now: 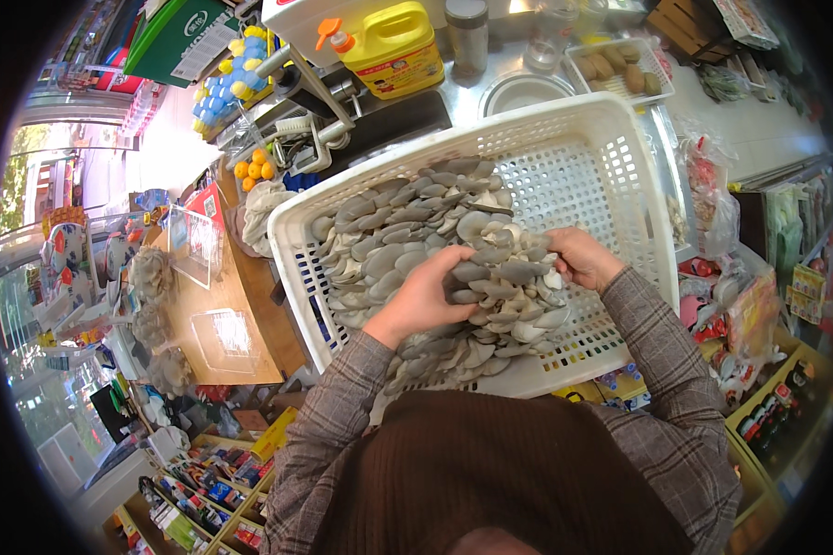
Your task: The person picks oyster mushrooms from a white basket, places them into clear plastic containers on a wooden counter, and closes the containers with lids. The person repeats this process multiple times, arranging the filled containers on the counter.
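Observation:
A large white perforated plastic basket [645,173] stands before me, its left and middle filled with grey oyster mushrooms [389,229]. Near the basket's middle, a cluster of oyster mushrooms [514,277] lies between my hands. My left hand [430,295] grips the cluster's left side, thumb and fingers spread around the caps. At its right side, the fingers of my right hand [583,257] pinch the pale stem end. The fingertips of both hands are partly hidden by the mushrooms.
Behind the basket are a sink faucet [337,128], a yellow pump jug [399,55], a round metal-rimmed dish [527,94] and a small white basket of brownish produce [649,52]. Oranges [253,170] and a crumpled cloth [264,211] lie at the left, beside a wooden table [250,312]. Plastic bags [711,187] are at the right.

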Available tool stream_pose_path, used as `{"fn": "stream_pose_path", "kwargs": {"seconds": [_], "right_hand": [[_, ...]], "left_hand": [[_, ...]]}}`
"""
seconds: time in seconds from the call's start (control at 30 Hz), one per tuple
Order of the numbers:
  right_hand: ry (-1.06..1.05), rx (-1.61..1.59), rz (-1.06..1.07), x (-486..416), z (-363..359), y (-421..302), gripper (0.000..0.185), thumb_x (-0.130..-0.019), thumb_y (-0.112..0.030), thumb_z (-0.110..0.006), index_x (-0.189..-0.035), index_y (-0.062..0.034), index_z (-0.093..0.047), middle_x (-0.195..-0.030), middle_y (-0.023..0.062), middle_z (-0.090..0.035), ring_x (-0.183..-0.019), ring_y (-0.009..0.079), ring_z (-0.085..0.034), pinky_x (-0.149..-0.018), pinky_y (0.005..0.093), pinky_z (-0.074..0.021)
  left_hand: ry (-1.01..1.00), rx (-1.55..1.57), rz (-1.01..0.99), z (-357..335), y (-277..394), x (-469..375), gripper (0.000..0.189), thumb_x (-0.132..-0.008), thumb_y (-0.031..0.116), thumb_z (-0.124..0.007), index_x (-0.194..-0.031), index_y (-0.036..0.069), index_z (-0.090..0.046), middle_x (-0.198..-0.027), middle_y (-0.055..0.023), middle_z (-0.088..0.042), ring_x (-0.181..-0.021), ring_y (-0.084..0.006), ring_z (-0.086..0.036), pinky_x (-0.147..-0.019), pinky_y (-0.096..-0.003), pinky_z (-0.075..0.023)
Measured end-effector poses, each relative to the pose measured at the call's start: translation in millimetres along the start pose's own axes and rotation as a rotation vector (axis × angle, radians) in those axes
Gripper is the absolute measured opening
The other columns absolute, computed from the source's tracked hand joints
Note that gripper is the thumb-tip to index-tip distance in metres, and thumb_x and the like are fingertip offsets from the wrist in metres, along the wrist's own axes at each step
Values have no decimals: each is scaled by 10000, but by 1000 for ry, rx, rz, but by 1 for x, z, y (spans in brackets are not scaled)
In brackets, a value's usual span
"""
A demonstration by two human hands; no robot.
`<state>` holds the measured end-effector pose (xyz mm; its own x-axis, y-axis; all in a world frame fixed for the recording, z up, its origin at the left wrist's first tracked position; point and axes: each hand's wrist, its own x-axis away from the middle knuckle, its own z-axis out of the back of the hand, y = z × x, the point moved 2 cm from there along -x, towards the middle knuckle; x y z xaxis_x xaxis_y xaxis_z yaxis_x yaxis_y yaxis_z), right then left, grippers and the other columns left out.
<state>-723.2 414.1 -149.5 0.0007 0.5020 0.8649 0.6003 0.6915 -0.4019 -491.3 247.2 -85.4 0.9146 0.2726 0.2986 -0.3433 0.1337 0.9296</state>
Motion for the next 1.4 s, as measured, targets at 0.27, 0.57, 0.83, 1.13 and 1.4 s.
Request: {"fn": "stream_pose_path", "kwargs": {"seconds": [0.27, 0.57, 0.83, 1.13, 1.4], "right_hand": [[32, -137, 190, -20, -22, 10, 312, -1010, -208, -489, -1203, 8, -607, -1016, 118, -687, -845, 200, -678, -734, 341, -575], [-306, -494, -53, -21, -45, 0, 598, -1043, -511, -378, -1340, -28, -566, -1243, 143, -659, -1063, 240, -675, -904, 390, -577], [-433, -517, -56, -16, -48, -3, 597, -1036, -512, -402, -1349, -29, -560, -1249, 142, -658, -1079, 232, -673, -919, 397, -573], [-388, -470, -48, -19, -49, -4, 517, -1038, -421, -429, -1318, -12, -575, -1219, 139, -674, -1019, 233, -692, -911, 384, -568], [-370, -488, -43, -6, -55, -11, 545, -1035, -419, -413, -1341, 11, -551, -1252, 167, -653, -1042, 256, -687, -927, 399, -563]], "left_hand": [[-22, -14, -22, 2, 3, -3, 647, -717, 95, -823, -1292, 29, -533, -1232, -83, -553, -1157, -192, -540, -1003, -332, -444], [-12, -61, 27, 0, 7, -3, 647, -723, 119, -819, -1294, 25, -530, -1240, -99, -555, -1142, -207, -554, -975, -331, -461], [30, -101, -27, -4, 8, 1, 680, -711, 136, -839, -1300, 18, -521, -1229, -114, -569, -1131, -222, -570, -957, -339, -474], [63, -133, -74, -11, 11, 6, 679, -730, 138, -842, -1309, 36, -503, -1228, -114, -565, -1126, -240, -579, -941, -345, -487], [104, -147, -48, -15, 17, 10, 676, -724, 150, -845, -1303, 49, -510, -1220, -130, -569, -1114, -272, -585, -935, -356, -491]]}}
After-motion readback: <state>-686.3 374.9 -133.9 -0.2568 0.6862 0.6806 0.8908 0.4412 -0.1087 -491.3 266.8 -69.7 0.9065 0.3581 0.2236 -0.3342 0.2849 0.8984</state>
